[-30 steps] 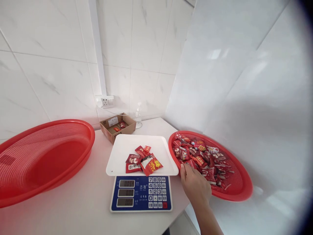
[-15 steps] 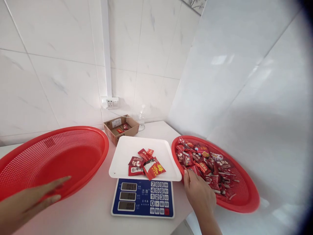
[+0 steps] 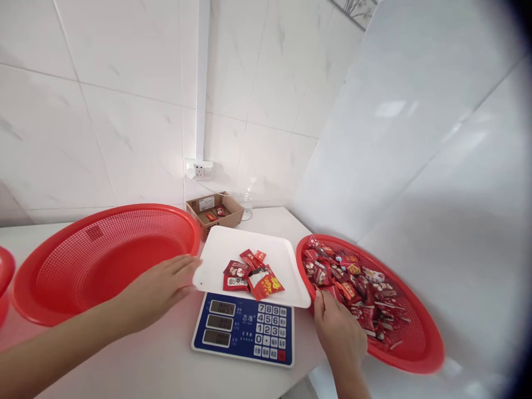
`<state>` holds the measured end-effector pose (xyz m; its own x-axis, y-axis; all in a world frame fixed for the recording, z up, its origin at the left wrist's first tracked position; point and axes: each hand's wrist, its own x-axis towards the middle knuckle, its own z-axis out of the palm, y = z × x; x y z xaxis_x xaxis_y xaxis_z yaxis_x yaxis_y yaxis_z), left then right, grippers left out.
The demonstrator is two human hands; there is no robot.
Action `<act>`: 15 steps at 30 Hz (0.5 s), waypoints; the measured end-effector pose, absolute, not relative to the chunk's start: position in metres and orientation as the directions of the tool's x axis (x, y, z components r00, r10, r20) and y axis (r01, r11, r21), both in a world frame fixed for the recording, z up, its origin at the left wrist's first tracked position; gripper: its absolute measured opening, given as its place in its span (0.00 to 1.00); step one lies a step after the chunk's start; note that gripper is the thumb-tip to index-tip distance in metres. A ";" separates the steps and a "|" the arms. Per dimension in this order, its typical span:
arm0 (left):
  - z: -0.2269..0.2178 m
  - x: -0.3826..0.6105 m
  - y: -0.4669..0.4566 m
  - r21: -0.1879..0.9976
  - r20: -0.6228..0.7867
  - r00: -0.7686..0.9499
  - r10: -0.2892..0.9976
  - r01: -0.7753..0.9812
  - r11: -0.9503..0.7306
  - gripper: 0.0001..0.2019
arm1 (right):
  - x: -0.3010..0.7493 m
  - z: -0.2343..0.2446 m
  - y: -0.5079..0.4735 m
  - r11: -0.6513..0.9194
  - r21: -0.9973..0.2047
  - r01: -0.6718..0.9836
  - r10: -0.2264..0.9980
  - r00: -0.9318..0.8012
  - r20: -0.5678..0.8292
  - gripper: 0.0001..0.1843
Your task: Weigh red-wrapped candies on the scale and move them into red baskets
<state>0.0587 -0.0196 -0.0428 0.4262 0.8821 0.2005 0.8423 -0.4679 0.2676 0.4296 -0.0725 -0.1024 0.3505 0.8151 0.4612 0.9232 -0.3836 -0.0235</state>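
A white tray (image 3: 245, 238) sits on top of a digital scale (image 3: 241, 354) with a blue keypad panel. Several red snack packets (image 3: 253, 274) lie on the tray. At the tray's left edge is my left hand (image 3: 166, 285), fingers stretched out and their tips at the rim; whether they grip it I cannot tell. My right hand (image 3: 341, 327) is closed around the near-left rim of a red basket (image 3: 419, 360) to the right of the scale. That basket holds many small red packets (image 3: 361, 293).
Left of the tray stands a large red perforated basket (image 3: 54, 266), with part of another red basket (image 3: 4, 271) at the left edge. Behind the tray are a cardboard box (image 3: 216, 213) with a few packets and a clear bottle (image 3: 249, 194). A socket (image 3: 199, 170) is on the tiled wall.
My left hand has moved right, from in front of the left basket to the tray's left edge. The right hand stays on the basket rim. The view has shifted slightly left.
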 end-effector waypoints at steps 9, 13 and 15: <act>-0.039 0.162 0.020 0.424 0.046 0.699 0.713 0.633 -0.648 0.19 | 0.430 -0.102 -0.074 -0.353 0.001 0.936 0.820 0.309 0.483 0.18; -0.044 0.168 0.027 0.457 0.043 0.646 0.762 0.665 -0.590 0.17 | 0.429 -0.102 -0.075 -0.349 0.011 0.937 0.824 0.302 0.480 0.19; -0.042 0.163 0.027 0.469 0.062 0.578 0.813 0.703 -0.535 0.18 | 0.429 -0.102 -0.075 -0.347 0.016 0.938 0.819 0.295 0.493 0.20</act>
